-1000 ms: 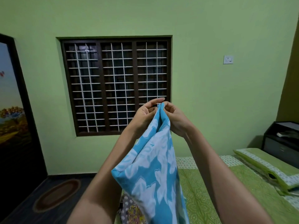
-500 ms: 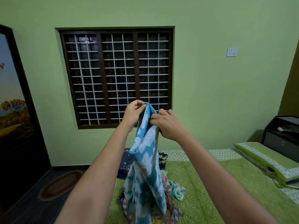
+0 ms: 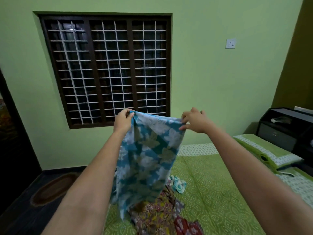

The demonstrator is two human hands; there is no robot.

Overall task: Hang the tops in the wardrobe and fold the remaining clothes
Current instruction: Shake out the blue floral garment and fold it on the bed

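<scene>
Left hand [image 3: 122, 121] and right hand [image 3: 194, 122] each pinch a top corner of the blue floral cloth [image 3: 147, 156], held up over the bed [image 3: 211, 184]; the right pinch looks light, so its corner may slip and spoil the fold

The blue floral cloth [image 3: 149, 155] hangs spread between the left hand [image 3: 122, 122] and the right hand [image 3: 196, 122], both raised in open air in front of the barred window [image 3: 105, 68]. Its lower edge reaches the pile of printed clothes [image 3: 160, 212] on the bed [image 3: 211, 192], which blocks the near left part of the bed. To the right of the pile the bed surface lies open as far as the pillow [image 3: 264, 151]. A black cabinet [image 3: 284, 129] stands behind the pillow. On the left, the floor is open except for an oval mat [image 3: 52, 190].
</scene>
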